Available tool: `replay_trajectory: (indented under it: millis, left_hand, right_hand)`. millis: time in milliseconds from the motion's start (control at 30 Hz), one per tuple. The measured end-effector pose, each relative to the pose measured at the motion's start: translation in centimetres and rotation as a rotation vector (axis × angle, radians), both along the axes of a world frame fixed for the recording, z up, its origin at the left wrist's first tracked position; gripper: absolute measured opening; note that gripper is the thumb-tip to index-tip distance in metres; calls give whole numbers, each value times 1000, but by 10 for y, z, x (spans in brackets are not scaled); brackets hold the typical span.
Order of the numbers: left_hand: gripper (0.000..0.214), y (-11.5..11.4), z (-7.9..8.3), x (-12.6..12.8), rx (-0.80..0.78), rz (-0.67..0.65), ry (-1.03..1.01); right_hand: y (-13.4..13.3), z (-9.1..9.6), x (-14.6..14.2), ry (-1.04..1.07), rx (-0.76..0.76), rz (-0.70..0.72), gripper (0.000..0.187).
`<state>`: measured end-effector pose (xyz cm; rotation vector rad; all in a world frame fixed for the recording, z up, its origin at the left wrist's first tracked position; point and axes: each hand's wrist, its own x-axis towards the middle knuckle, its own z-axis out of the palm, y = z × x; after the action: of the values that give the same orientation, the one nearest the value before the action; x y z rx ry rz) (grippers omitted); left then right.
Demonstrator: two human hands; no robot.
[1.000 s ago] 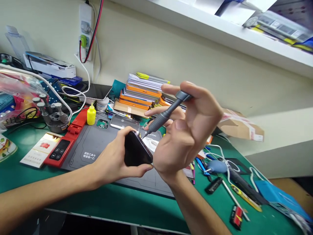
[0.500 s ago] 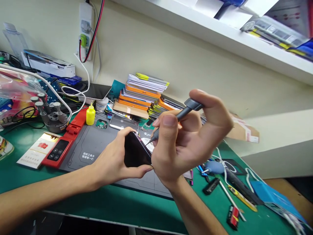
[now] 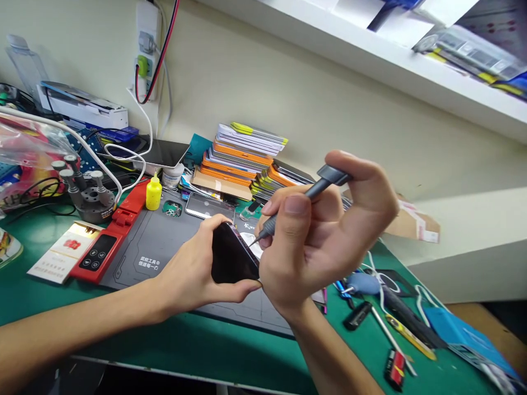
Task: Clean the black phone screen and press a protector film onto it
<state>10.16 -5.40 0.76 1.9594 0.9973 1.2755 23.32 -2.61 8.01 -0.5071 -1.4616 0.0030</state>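
Phone (image 3: 231, 257), flat, glossy black, left hand (image 3: 195, 266) gripping its edges, right hand (image 3: 325, 241) holding ribbed grey screwdriver (image 3: 316, 190)

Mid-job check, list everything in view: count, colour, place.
phone: 1, black, centre
screwdriver: 1, grey, centre right
mat: 1, grey, under hands
dropper bottle: 1, yellow, mat's rear left
panel device: 1, red, mat's left edge
carton: 1, white, front left
tool stand: 1, grey, behind carton
stacked flat packs: many, mostly orange and white, by wall
power strip: 1, white, wall
bottle: 1, clear, far left
cardboard box: 1, brown, right rear
rubber bulb: 1, blue, bench right
bench: 1, green, beneath mat
shelf: 1, white, upper right
loose small items: many, mixed, both sides
left hand: 1, bare, on phone
right hand: 1, bare, on screwdriver
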Motion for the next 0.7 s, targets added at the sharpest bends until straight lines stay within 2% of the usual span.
replay_trajectory:
  millis: [167, 300, 433, 500, 567, 633, 700]
  left_hand:
    - [89, 1, 0, 1, -5, -7, -3]
    - [89, 2, -3, 1, 18, -19, -18]
    - [90, 3, -6, 1, 39, -48, -31]
    - [89, 2, -6, 0, 48, -55, -35]
    - [89, 2, -5, 0, 30, -35, -30]
    - [88, 1, -3, 0, -5, -18, -25]
    - [88, 0, -2, 0, -23, -12, -26]
  right_hand:
    - [1, 2, 1, -21, 42, 0, 33]
    - [-1, 3, 0, -31, -26, 34, 38]
    - [-1, 2, -2, 32, -79, 145, 37]
    - [1, 3, -2, 43, -47, 204, 38]
    - [3, 3, -3, 44, 23, 172, 34]
    - [5, 3, -3, 29, 34, 104, 33]
    - [6, 3, -2, 38, 33, 103, 35]
